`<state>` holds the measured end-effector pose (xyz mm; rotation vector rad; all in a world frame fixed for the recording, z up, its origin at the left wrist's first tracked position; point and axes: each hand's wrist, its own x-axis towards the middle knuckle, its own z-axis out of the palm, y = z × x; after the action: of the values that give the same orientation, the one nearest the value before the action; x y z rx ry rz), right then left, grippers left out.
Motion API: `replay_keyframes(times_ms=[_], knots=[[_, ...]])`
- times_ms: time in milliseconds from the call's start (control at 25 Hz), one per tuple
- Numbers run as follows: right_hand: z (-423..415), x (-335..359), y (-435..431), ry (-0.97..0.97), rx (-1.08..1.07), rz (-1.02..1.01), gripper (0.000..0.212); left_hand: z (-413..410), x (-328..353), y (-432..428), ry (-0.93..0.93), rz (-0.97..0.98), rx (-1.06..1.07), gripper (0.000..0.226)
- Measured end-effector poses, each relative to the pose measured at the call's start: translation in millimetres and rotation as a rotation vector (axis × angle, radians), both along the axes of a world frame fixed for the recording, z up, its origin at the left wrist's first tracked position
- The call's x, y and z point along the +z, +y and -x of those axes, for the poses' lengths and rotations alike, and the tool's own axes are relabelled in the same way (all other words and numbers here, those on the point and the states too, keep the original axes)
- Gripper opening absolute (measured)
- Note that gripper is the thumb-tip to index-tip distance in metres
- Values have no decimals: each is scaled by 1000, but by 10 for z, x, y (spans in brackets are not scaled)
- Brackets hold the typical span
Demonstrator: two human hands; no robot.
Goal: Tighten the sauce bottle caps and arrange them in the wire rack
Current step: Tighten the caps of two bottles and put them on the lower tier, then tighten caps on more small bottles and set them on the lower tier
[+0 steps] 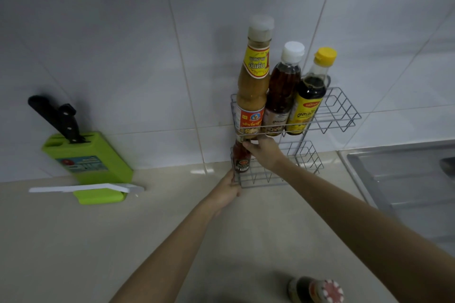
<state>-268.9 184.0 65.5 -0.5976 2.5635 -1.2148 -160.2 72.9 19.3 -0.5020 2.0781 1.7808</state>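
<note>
A two-tier grey wire rack (343,115) stands against the tiled wall. Its upper tier holds three bottles: a tall tan sauce bottle (253,86), a brown one with a white cap (283,91) and a dark one with a yellow cap (310,96). A small red sauce bottle (241,158) stands at the left end of the lower tier. My right hand (264,152) grips its top, just under the upper tier. My left hand (227,192) holds the rack's lower left corner. A dark bottle with a red-and-white cap (316,290) stands on the counter near me.
A green knife block (91,160) with a black-handled knife (56,118) sits at the left on the beige counter, a white utensil (86,188) lying in front of it. A steel sink (403,174) is at the right.
</note>
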Motion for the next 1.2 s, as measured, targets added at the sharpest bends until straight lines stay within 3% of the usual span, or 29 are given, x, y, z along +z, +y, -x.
replay_keyframes(times_ms=[120, 400, 680, 840, 1000, 1120, 1200], knots=[[-19, 15, 16, -108, 20, 3, 41, 8, 9, 10, -11, 6, -1, 74], [-107, 29, 180, -164, 6, -130, 52, -20, 12, 7, -13, 42, -17, 70], [-735, 143, 781, -112, 57, -213, 35, -323, 155, 176, 2, 104, -101, 53], [-1202, 249, 1153, -61, 134, -246, 25, -604, 311, 403, 18, 173, -182, 36], [-1636, 351, 1519, -46, 120, -198, 21, -880, 433, 650, 28, 244, -316, 52], [-1984, 453, 1749, -30, 133, -144, 27, -1021, 469, 803, 53, 294, -468, 45], [-2163, 481, 1862, 37, 208, -263, 36, -1094, 466, 873, 61, 324, -546, 44]])
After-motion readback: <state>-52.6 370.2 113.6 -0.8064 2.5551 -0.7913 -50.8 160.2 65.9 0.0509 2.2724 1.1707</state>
